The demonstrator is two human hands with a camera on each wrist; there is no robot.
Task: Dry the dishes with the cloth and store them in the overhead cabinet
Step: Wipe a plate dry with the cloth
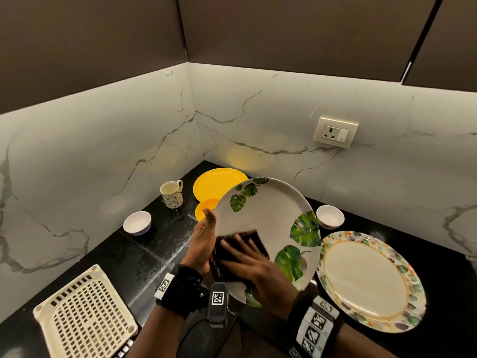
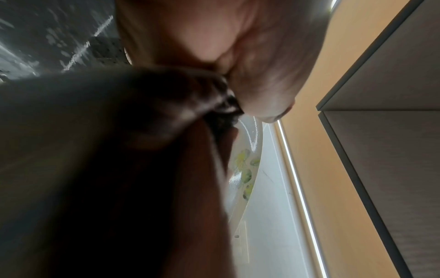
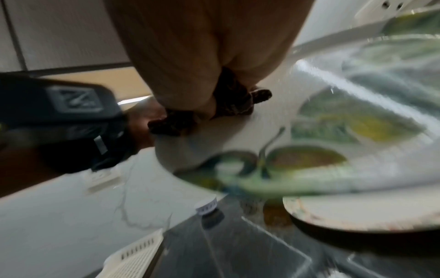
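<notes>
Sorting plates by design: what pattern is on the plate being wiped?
Green tropical leaves on the round white plate, clearest in the head view.

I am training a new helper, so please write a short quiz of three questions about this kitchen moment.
1. True or false: the right hand presses the dark cloth on the leaf plate.
2. Which hand holds the leaf plate by its edge?
A. left hand
B. right hand
C. neither
3. Fill in: the two small white bowls and the patterned mug stand on the black ____.

Key: 1 true; 2 A; 3 counter.
</notes>
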